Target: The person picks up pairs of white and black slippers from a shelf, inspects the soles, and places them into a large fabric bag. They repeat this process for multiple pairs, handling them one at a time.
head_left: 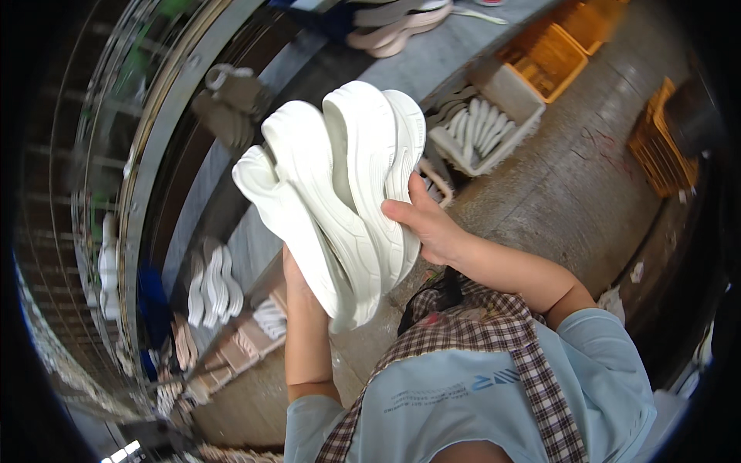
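White, wavy-sided, moulded shoe soles (332, 212): bundle of at least four, pressed side by side, raised in mid-view in front of the body; far ends fanned apart, near ends close together.
Grey-brown, shiny-patched floor (540, 201): widest surface, spreading right of the bundle.
Long, grey, smooth-topped worktop (451, 58): runs diagonally behind the bundle, upper right to lower left; material not certain.
Yellow-orange, slatted plastic crate (656, 147): on the floor, far right, well apart from the bundle.
Orange, open-topped plastic crate (544, 65): upper right, alongside the worktop.
Pale, rectangular open crate (519, 140): just beside the orange one; contains white soles (480, 127) and dark grey-brown soles (455, 104).
Brown-grey, rounded soles (231, 108): a blurred group left of the bundle's far ends.
Pale pink and grey soles (397, 31): piled on the worktop, top edge of view.
Right grip (432, 228): grasping the bundle's right side, thumb across the outer sole.
Left grip (293, 266): against the bundle's left side; fingers hidden, closure cannot be told.
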Demonstrator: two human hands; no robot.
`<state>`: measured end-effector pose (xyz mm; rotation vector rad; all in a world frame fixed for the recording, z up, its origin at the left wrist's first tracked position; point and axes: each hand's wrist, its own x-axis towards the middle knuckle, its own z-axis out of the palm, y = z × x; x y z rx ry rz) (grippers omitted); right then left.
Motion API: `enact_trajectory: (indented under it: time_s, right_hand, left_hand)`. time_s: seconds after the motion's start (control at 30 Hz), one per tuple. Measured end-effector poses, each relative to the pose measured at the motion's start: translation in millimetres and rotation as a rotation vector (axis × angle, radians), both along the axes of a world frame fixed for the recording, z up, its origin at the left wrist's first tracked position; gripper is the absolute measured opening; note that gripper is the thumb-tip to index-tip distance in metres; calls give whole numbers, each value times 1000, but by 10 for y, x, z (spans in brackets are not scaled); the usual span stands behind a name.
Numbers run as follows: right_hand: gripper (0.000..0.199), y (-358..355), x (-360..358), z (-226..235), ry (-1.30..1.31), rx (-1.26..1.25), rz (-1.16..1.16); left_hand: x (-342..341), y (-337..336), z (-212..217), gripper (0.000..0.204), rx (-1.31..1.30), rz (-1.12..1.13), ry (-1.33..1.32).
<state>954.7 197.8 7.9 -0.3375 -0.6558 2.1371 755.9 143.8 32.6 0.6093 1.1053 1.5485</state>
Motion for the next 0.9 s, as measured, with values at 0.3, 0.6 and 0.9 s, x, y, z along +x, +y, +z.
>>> enact_trajectory:
  time_s: [0.3, 0.6, 0.9]
  right_hand:
    - [79, -62, 771, -134, 1, -69, -209]
    - [68, -22, 1041, -210, 26, -177, -122]
    - [64, -81, 1312, -500, -83, -561, 268]
  left_hand:
    - [497, 395, -12, 67, 172, -578, 22]
    - [711, 646, 30, 62, -42, -583, 106]
    - [889, 752, -256, 50, -499, -734, -77]
